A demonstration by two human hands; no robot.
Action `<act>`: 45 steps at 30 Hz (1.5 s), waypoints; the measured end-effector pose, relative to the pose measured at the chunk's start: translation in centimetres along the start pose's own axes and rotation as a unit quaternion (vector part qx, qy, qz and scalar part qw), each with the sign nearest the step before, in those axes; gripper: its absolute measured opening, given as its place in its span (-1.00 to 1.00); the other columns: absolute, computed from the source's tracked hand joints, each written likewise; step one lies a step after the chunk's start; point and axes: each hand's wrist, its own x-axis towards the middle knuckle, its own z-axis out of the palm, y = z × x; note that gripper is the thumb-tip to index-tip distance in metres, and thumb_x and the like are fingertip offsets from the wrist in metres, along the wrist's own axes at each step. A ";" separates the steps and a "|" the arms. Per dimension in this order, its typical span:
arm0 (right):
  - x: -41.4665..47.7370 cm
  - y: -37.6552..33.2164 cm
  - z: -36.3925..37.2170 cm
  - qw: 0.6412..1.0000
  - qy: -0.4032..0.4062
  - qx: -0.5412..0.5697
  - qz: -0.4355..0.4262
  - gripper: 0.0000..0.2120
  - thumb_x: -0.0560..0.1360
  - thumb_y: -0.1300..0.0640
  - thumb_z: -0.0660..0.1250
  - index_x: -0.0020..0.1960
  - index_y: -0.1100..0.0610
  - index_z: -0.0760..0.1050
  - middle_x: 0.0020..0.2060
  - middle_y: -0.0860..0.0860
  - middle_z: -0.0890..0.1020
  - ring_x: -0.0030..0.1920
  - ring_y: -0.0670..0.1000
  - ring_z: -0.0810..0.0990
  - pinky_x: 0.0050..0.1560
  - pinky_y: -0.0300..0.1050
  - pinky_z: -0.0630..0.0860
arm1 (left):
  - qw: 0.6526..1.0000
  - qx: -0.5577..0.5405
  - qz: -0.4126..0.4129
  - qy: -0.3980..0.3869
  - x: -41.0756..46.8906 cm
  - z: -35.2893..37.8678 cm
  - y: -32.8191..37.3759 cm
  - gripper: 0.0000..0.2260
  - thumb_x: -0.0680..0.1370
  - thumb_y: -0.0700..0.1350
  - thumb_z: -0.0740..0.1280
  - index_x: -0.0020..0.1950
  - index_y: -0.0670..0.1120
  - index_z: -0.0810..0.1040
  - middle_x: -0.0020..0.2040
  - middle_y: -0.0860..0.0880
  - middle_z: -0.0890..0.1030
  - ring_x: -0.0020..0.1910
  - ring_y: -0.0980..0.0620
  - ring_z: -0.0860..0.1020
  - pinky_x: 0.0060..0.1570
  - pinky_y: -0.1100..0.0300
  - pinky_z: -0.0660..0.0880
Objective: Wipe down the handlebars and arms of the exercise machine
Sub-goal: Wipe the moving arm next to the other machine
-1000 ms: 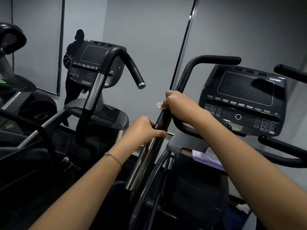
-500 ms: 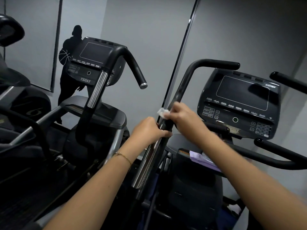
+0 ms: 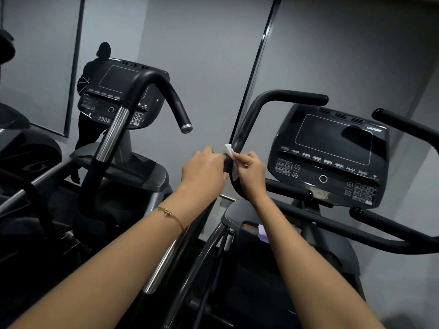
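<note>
Since the earlier frame, the left hand [image 3: 204, 170] has moved up beside the right hand [image 3: 250, 173]. It grips the machine arm [image 3: 249, 119], apparently to steady it. The right hand pinches the wipe [image 3: 229, 149] against the arm for cleaning.

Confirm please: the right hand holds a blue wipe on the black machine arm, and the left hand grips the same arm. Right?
The head view shows the wipe is white, not blue. The right hand holds it on the black arm; the left hand grips that arm.
</note>
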 end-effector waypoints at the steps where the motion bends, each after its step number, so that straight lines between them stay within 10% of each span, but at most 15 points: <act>1: -0.5 0.0 0.1 1.000 0.007 0.013 -0.015 -0.77 0.52 0.37 0.24 0.12 0.28 0.58 -0.28 -0.10 0.39 -0.27 -0.21 0.44 -0.15 -0.43 0.33 | 1.000 0.008 0.007 0.004 0.3 0.1 0.0 -0.71 0.56 0.00 0.28 0.26 -0.03 0.50 0.16 -0.08 0.46 0.17 -0.11 0.44 -0.02 0.08 0.42; 20: 2.1 4.9 0.6 0.994 -0.021 0.035 -0.101 -0.79 0.51 0.37 0.27 0.09 0.27 0.60 -0.24 -0.11 0.44 -0.21 -0.23 0.49 -0.10 -0.45 0.38 | 0.998 0.066 0.015 0.010 2.0 0.1 0.6 -0.73 0.53 0.04 0.32 0.17 -0.05 0.56 0.06 -0.02 0.51 0.04 -0.05 0.52 -0.18 0.20 0.29; 27: 6.3 5.7 1.3 0.997 -0.061 -0.053 0.008 -0.78 0.56 0.27 0.23 0.12 0.23 0.60 -0.07 0.14 0.53 -0.01 0.12 0.53 0.13 -0.02 0.46 | 0.997 0.074 0.019 -0.013 2.0 -0.2 0.9 -0.74 0.54 0.01 0.32 0.16 -0.09 0.53 0.08 -0.05 0.50 0.04 -0.10 0.52 -0.15 0.18 0.32; 34: 1.1 3.3 -0.1 0.994 -0.030 0.049 -0.097 -0.80 0.51 0.34 0.28 0.10 0.28 0.59 -0.18 0.07 0.47 -0.21 -0.13 0.48 -0.14 -0.40 0.42 | 0.997 0.070 0.026 -0.018 2.8 -0.5 0.7 -0.73 0.50 0.04 0.36 0.14 -0.03 0.57 0.07 -0.03 0.55 0.05 -0.05 0.54 -0.11 0.22 0.35; 45: 8.0 4.7 1.1 0.970 -0.151 -0.191 -0.013 -0.80 0.56 0.24 0.23 0.16 0.21 0.53 -0.11 0.03 0.34 -0.06 0.08 0.46 -0.01 -0.09 0.42 | 0.995 0.095 0.026 -0.024 3.2 -0.9 1.2 -0.75 0.51 0.06 0.36 0.10 -0.04 0.59 -0.02 -0.04 0.60 -0.03 -0.06 0.56 -0.21 0.20 0.35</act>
